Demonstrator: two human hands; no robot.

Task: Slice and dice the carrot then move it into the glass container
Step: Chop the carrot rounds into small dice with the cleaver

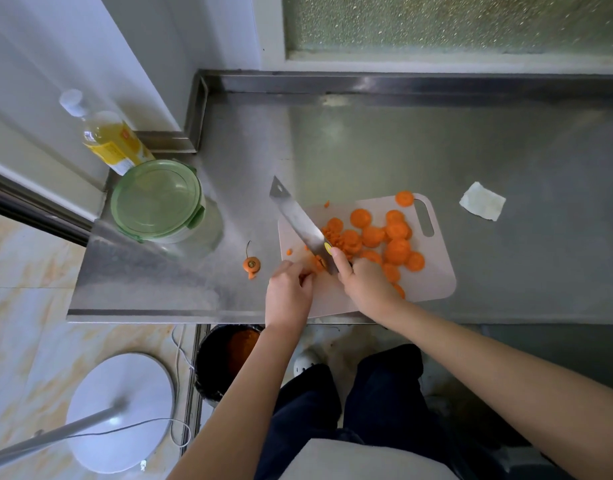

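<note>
Orange carrot slices (pixel 398 249), dicing underway on the cutting board (pixel 433 282).
Right hand (pixel 365 284) grips the knife (pixel 298 216); left hand (pixel 289 289) pinches a carrot piece (pixel 318 263) beside the blade. The next chop likely needs fingertips tucked.

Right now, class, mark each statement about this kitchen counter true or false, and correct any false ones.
1. The right hand grips the knife. True.
2. The glass container stands open. False: its green lid is on.
3. Round carrot slices lie on the cutting board. True.
4. The carrot stem end lies on the board. False: it lies on the steel counter, left of the board.
5. The left hand holds a carrot piece by the blade. True.
</note>
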